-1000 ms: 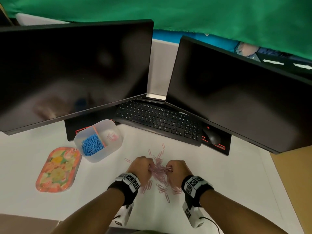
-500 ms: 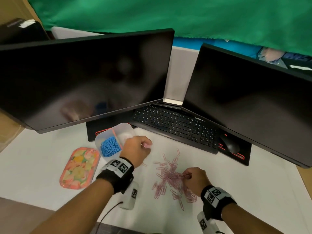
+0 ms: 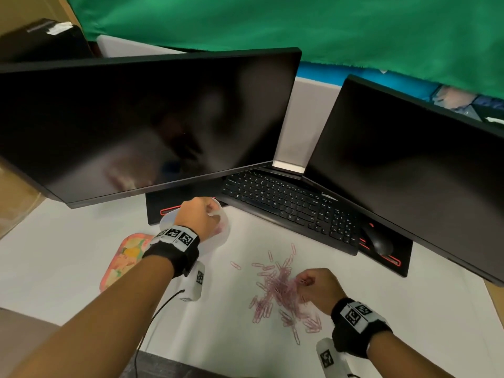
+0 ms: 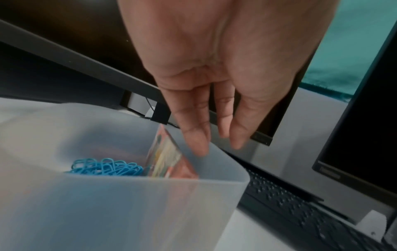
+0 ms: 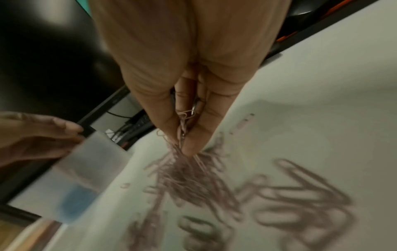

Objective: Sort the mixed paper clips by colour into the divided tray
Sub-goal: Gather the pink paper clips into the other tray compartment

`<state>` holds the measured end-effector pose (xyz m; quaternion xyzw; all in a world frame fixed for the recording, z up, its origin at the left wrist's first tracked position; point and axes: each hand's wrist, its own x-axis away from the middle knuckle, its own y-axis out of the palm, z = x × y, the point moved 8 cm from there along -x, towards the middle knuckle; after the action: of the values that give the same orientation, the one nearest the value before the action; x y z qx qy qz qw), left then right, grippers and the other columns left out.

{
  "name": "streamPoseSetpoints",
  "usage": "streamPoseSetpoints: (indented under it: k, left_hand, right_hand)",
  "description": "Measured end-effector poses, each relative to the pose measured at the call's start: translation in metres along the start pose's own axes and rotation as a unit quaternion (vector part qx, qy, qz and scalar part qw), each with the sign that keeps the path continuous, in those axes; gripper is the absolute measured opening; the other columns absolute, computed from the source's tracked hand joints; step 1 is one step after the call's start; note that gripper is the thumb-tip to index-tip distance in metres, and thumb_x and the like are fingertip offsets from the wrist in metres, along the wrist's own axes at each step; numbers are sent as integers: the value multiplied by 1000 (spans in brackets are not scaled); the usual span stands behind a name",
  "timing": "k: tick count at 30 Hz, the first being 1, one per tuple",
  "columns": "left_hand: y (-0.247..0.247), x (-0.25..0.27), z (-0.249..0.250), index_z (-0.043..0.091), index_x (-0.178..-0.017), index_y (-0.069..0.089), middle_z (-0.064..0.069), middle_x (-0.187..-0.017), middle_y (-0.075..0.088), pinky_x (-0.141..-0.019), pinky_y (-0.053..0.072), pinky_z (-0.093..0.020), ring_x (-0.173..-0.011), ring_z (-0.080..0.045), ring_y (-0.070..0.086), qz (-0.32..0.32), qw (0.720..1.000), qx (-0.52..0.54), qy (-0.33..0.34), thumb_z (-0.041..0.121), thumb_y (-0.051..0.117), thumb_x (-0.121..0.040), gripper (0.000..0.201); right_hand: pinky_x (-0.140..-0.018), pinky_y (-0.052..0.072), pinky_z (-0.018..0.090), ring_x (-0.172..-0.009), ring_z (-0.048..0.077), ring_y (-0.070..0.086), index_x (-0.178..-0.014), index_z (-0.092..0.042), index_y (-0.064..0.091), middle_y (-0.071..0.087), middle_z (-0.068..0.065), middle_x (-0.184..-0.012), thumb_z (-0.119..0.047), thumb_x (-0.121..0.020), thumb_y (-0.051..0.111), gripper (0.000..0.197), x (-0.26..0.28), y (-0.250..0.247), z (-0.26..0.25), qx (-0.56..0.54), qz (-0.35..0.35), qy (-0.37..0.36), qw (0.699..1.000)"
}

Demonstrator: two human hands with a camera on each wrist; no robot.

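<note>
Mostly sorted: blue clips [image 4: 106, 169] in tray [image 4: 133, 203], pink clips [image 3: 281, 289] beside tray; left hand [image 3: 200, 219] slack-fingered above, right hand [image 3: 317, 286] pinching pinks.

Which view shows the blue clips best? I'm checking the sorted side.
The left wrist view: the blue clips lie sharp inside the tray. The right wrist view shows only a blue blur; the head view hides them behind the left hand.
</note>
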<state>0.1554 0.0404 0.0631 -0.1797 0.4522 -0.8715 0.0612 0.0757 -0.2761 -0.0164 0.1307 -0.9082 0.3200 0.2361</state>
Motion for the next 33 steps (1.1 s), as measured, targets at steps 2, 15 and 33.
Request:
streamPoseSetpoints:
  k: [2,15,33]
  left_hand:
    - [-11,8,-4,24,-105,68,5,-100,65,-86,52,-31,-91,-18,63,34,999,33,2,22,67,-85,20]
    - [10,81,-67,34,-71,59,12,-77,67,-69,45,-19,-64,-8,59,3,996,89,26,11,67,-80,26]
    - [134,97,-15,11,-153,2,-13,-161,-3,-120,19,-39,-149,-27,1,-271,933,-183,149,26,50,-92,79]
  right_hand:
    - [-64,56,27,-62,15,68,-79,-16,72,71,4,-69,-2,-79,68,14,-1,2,-23,-32,-21,-17,999]
    - [-75,59,37,-71,18,68,-80,-17,74,73,5,-75,-10,-74,74,9,-74,56,-222,16,-40,-178,983]
    - [-113,27,28,-141,21,32,-147,-15,31,28,9,-155,-10,-94,41,54,-47,3,-44,268,-36,-10,963]
